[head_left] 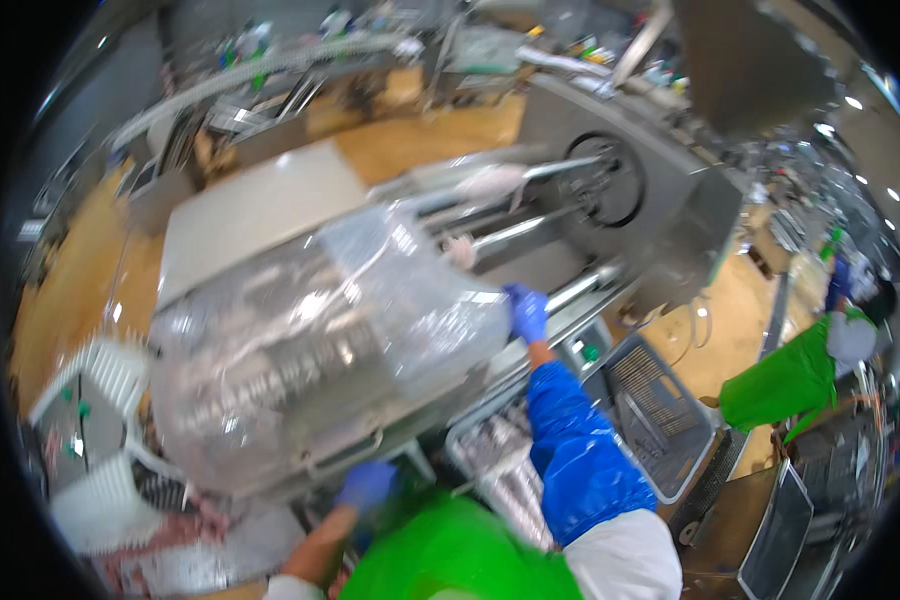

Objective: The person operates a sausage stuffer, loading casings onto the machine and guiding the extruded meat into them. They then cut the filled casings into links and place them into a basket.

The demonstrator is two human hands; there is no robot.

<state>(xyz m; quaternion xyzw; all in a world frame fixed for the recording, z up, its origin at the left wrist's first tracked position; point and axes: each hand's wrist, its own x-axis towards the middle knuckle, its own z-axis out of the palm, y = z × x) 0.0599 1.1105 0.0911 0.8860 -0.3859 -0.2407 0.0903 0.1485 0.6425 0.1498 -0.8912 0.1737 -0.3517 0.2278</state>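
My right hand (525, 310), in a blue glove with a blue sleeve cover, grips the right edge of a clear plastic cover (410, 300) over a steel machine (650, 250). Metal bars and a black handwheel (605, 180) show beyond it. Low at centre, my left hand (365, 485), also gloved, is smeared by motion near the machine's lower edge; whether it holds anything cannot be made out. A tub (495, 470) of silvery pink items, perhaps fish, lies partly under my right arm.
Grey crate (655, 415) at right. Person in green apron (780, 380) stands farther right. White ribbed plastic pieces (100, 390) and pinkish scraps (160, 545) are at left. Steel-topped cart (750, 530) at lower right. Orange floor (400, 135) shows behind the machine.
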